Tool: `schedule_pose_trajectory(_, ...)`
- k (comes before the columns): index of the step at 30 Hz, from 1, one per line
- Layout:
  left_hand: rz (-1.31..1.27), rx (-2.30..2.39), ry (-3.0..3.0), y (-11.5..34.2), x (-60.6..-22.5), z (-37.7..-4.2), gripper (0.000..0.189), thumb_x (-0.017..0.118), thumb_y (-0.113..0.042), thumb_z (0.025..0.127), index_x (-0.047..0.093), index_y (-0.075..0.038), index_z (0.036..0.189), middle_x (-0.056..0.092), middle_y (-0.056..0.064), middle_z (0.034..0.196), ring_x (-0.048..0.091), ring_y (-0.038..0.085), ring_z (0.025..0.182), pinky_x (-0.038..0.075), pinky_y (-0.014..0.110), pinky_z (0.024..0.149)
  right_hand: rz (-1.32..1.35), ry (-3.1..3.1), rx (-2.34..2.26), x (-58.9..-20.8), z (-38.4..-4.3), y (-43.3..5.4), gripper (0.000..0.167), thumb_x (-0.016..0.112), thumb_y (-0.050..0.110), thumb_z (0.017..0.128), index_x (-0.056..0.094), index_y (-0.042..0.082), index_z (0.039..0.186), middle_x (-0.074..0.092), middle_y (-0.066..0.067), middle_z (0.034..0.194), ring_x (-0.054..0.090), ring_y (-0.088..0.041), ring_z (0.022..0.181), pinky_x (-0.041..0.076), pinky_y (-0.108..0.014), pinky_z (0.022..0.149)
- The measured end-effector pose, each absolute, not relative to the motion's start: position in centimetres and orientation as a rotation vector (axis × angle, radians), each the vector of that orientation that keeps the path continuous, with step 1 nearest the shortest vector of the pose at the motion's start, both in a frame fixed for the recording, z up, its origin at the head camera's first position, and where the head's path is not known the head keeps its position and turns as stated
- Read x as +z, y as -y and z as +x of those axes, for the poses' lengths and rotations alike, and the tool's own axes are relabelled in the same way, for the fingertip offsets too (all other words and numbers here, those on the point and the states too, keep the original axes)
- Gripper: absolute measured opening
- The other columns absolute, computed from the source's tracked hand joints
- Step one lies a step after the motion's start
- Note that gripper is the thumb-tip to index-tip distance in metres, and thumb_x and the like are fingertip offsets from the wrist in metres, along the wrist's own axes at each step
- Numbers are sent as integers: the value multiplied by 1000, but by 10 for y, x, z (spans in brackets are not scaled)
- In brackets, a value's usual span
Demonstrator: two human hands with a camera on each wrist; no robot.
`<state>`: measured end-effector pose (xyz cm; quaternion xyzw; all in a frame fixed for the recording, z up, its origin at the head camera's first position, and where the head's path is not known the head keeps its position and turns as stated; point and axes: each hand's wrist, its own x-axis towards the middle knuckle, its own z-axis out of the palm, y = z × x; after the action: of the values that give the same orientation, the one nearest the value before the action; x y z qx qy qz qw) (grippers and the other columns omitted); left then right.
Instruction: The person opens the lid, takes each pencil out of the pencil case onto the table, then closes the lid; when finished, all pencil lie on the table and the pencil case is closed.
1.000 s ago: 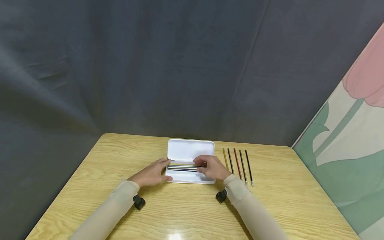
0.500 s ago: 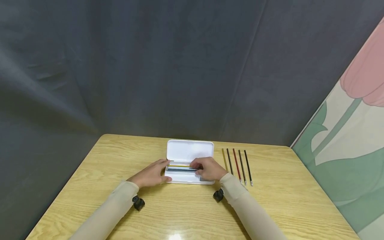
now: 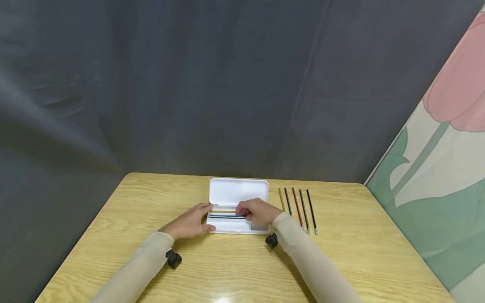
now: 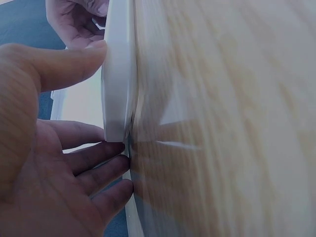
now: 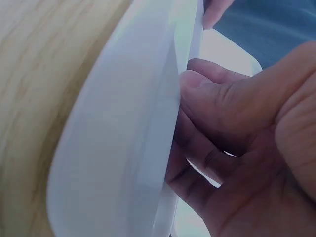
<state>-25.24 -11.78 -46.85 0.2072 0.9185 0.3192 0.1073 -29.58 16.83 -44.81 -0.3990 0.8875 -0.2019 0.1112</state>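
A white pencil case [image 3: 222, 227] lies with its lid [image 3: 238, 190] raised. Its left end is gripped by my left hand [image 3: 191, 221], the thumb on the near wall and the fingers at the far corner. Inside lie a yellow pencil [image 3: 223, 211] and dark pencils [image 3: 227, 217], running lengthwise. My right hand [image 3: 260, 211] reaches into the case from the right, its curled fingers on the right-hand part of these pencils. In the right wrist view the thumb [image 5: 217, 98] and fingers come together behind the case wall, which hides what they pinch.
Several pencils stand in a spaced row right of the case: a yellow pencil [image 3: 281, 200], a red pencil [image 3: 297, 206], and black pencils [image 3: 312, 210], some with white eraser ends. The wooden table [image 3: 223, 265] meets a dark curtain [image 3: 227, 105] at its far edge.
My right hand has shifted slightly left and settled lower in the case. The pencils beneath it have spread less and lie closer to the bottom. The left hand keeps its hold on the case.
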Motion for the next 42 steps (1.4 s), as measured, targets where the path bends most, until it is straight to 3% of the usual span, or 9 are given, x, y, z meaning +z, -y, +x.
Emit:
schedule_pose_trajectory(10, 597, 951, -2698, 119, -468, -251, 80, 74, -38, 93, 37, -7, 157, 36, 14, 164, 35, 36, 152, 34, 56, 122, -1114, -2628, -680, -445, -289, -164, 32, 61, -11, 93, 70, 11, 114, 73, -3, 106, 67, -14, 96, 58, -26, 86)
schedule_pose_trajectory(21, 603, 951, -2698, 119, -465, -250, 80, 73, -38, 93, 36, -8, 158, 35, 13, 164, 35, 34, 152, 34, 55, 122, -1086, -2672, -843, -449, -290, -168, 28, 67, -7, 91, 74, 15, 105, 73, 3, 91, 65, -6, 85, 56, -21, 78)
schedule_pose_trajectory(42, 649, 935, -2710, 117, -469, -255, 82, 73, -40, 93, 36, -6, 158, 37, 16, 163, 35, 35, 152, 33, 55, 122, -796, -2555, -1163, -441, -291, -178, 34, 65, 1, 90, 72, 13, 122, 70, -5, 94, 63, -10, 81, 53, -22, 68)
